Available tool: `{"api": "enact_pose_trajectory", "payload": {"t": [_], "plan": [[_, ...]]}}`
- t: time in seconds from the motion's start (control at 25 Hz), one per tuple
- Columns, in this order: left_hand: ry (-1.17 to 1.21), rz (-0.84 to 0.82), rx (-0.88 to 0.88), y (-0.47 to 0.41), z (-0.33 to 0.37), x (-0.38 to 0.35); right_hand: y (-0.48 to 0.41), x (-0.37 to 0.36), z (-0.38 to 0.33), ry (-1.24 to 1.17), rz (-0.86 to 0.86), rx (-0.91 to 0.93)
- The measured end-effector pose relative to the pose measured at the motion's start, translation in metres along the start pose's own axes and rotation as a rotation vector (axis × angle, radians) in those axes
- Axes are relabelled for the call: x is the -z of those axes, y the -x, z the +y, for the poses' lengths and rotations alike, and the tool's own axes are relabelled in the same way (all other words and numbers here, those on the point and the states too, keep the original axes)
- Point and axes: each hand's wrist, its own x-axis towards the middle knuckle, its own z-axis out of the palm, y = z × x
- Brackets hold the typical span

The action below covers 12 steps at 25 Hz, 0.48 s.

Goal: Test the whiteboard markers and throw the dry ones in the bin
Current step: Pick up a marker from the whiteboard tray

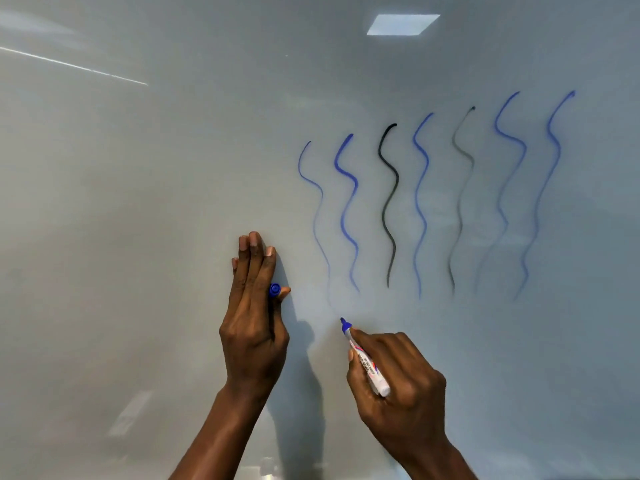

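A whiteboard [138, 202] fills the whole view. My right hand [401, 386] grips an uncapped blue whiteboard marker [367, 362] with a white barrel, its blue tip at the board just below a thin, faint blue wavy line [317, 216]. My left hand [254, 313] lies flat against the board with its fingers pointing up, and it pinches the marker's blue cap [274, 289] between thumb and palm. Several wavy test lines in blue and black [389, 202] run down the board to the right; some are strong, some pale.
Ceiling lights reflect on the glossy board at the top [401, 24] and as a streak at the upper left. No bin and no other markers are in view.
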Motion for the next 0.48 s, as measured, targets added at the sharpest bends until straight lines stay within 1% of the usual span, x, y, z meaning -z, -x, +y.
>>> {"api": "enact_pose_trajectory", "payload": {"t": [0.08, 0.16, 0.24, 0.32, 0.36, 0.4, 0.48], "plan": [[0.052, 0.003, 0.053, 0.006, 0.008, 0.002, 0.022, 0.008, 0.003, -0.084, -0.033, -0.141], [0.096, 0.000, 0.119, 0.017, 0.017, 0.005, 0.037, 0.020, 0.004, -0.217, -0.072, -0.314], [0.147, -0.021, 0.183, 0.035, 0.029, 0.008, 0.049, 0.033, -0.001, -0.387, -0.094, -0.556], [0.237, -0.056, 0.280, 0.058, 0.044, 0.010, 0.057, 0.042, -0.008, -0.576, -0.077, -0.814], [0.309, -0.074, 0.367, 0.069, 0.053, 0.011, 0.060, 0.047, -0.010, -0.643, -0.051, -0.915], [0.400, -0.089, 0.493, 0.080, 0.062, 0.012, 0.062, 0.051, -0.011, -0.689, -0.031, -0.981], [0.629, -0.122, 0.846, 0.095, 0.077, 0.012, 0.066, 0.059, -0.014, -0.738, -0.028, -1.033]]}}
